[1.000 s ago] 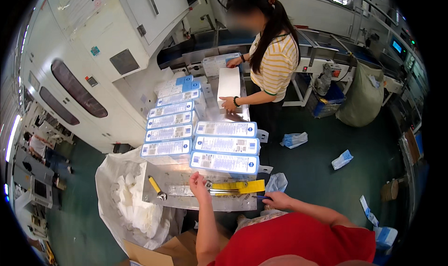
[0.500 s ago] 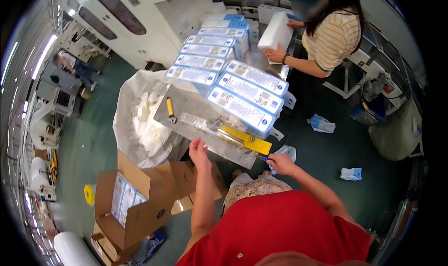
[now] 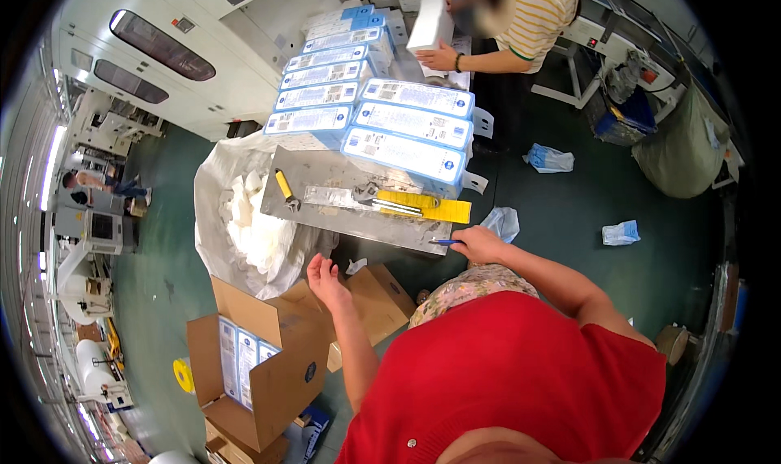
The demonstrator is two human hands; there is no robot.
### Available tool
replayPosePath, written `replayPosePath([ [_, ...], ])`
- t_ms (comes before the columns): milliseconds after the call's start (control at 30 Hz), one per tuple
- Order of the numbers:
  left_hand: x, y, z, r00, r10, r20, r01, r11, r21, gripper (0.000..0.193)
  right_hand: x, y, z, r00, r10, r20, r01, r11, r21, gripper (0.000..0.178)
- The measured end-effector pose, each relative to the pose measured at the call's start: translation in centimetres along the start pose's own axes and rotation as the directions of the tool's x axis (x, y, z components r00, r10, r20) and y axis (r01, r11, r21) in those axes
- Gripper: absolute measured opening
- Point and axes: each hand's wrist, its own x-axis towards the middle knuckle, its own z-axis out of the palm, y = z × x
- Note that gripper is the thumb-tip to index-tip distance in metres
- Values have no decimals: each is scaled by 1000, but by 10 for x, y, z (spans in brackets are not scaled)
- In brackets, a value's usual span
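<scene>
My right hand (image 3: pixel 480 244) is closed on a slim blue pen-like tool (image 3: pixel 445 242) at the near right corner of the metal table (image 3: pixel 342 217). Off the table's near edge, my left hand (image 3: pixel 327 282) is raised over brown cardboard, its fingers loosely apart and nothing visible in them. Close to it is a small white scrap (image 3: pixel 356 266). On the table lie a yellow strip (image 3: pixel 446 210), a metal wrench (image 3: pixel 365 194) and a yellow-handled wrench (image 3: pixel 284 186). Blue-and-white packs (image 3: pixel 404 156) stand in rows behind these tools.
A white sack (image 3: pixel 213 189) of white scraps stands left of the table. Below it, an open carton (image 3: pixel 286 387) holds several packs. Across the table a person in a striped top (image 3: pixel 533 25) handles a white block (image 3: pixel 431 25). Crumpled wrappers (image 3: pixel 550 159) lie on the floor.
The whole view has turned and shifted. My left hand has drawn back from the table edge. My right hand keeps the blue tool by the table corner. The co-worker leans lower over the white block.
</scene>
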Motion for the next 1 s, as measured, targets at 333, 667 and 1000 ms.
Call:
replayPosePath([
  [333,22,3,-58,998,-40,-40,42,997,63,18,7,-32,41,998,54,-12,-54,998,-25,21],
  [667,33,3,-53,999,-27,28,26,998,53,16,10,-42,51,999,32,-5,-33,999,-37,22],
  [1000,25,-4,-53,999,-47,-5,47,997,58,16,14,-35,40,999,41,-9,-41,998,-56,22],
])
